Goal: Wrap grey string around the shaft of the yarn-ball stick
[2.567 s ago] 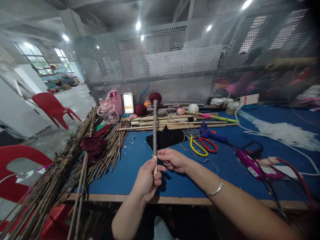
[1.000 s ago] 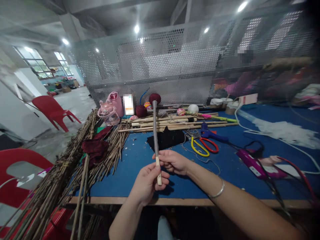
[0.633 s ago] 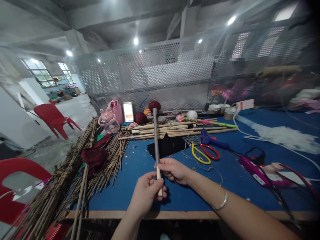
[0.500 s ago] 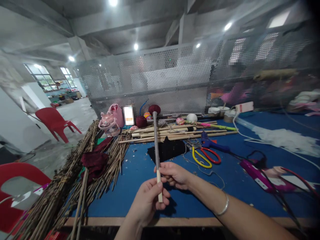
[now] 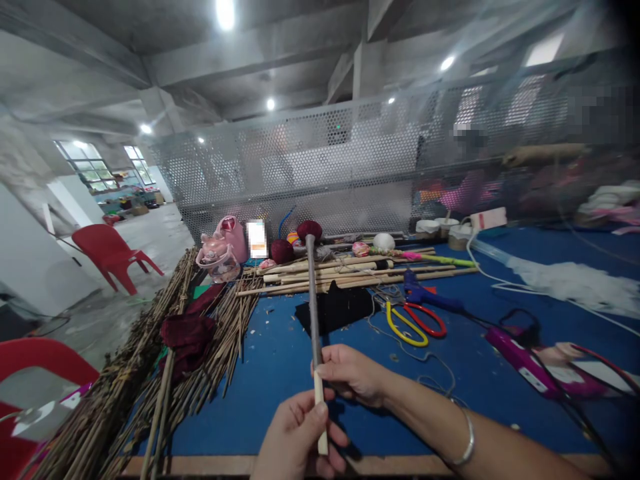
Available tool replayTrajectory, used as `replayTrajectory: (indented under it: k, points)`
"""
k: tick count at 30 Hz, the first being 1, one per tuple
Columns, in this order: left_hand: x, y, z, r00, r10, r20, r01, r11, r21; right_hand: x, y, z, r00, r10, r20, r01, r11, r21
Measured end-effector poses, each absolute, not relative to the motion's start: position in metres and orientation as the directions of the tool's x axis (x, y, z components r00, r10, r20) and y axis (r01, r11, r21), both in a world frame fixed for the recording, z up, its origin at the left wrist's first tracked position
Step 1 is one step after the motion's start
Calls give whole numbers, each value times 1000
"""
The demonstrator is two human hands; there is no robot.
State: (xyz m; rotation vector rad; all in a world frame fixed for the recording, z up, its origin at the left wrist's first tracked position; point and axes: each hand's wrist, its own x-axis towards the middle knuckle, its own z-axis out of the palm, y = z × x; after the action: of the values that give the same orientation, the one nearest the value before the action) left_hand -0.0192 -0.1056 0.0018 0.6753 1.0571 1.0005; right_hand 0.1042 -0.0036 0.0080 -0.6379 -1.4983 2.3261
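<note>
A wooden stick (image 5: 314,313) wrapped in grey yarn or tape slants away from me over the blue table. Its near end is bare pale wood, and a dark red ball (image 5: 309,231) shows at its far end. The bare end is pinched between the thumb and fingers of my left hand (image 5: 304,427). Higher up, where the grey wrapping stops, my right hand (image 5: 353,375) grips the stick with fingertips. Beyond it lies a black cloth (image 5: 340,308). To the right are scissors (image 5: 407,325) with one yellow and one red handle, beside loose grey string (image 5: 440,357).
Bundled thin twigs (image 5: 130,360) and a maroon cloth (image 5: 187,340) cover the left side. Bare sticks (image 5: 300,285) lie across the back, near a pink basket (image 5: 219,265). On the right are a blue glue gun (image 5: 430,297), a purple power strip (image 5: 525,363) and cables.
Both hands and the stick's near end now sit lower in view and closer to me. The view has shifted slightly. Both hands keep hold of the stick.
</note>
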Motion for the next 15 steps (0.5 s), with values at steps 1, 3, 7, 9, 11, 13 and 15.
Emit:
replayTrajectory:
  k: [1, 3, 7, 9, 11, 13, 15]
  points:
    - [-20, -105, 1, 88, 918, -386, -288, 394, 873, 102, -5, 7, -831, 513, -216, -5, -394, -919]
    - [-21, -103, 0, -46, 936, -348, -183, 335, 924, 99, -6, 5, -768, 598, -230, -2, -362, -932]
    - [-20, -97, 1, -85, 951, -296, -71, 291, 954, 96, -3, 5, -698, 679, -227, -1, -318, -948]
    - [-19, -95, 3, -62, 949, -308, -113, 300, 947, 98, 0, 7, -707, 663, -249, 17, -335, -942]
    - [-18, -96, 6, -3, 944, -330, -219, 321, 921, 101, 2, 9, -738, 615, -278, 18, -393, -919]
    - [-19, -97, 9, 89, 937, -337, -337, 347, 875, 103, 2, 11, -784, 552, -283, 0, -456, -890]
    - [-20, -99, 11, 162, 924, -347, -398, 382, 834, 103, 1, 10, -800, 535, -272, -18, -475, -880]
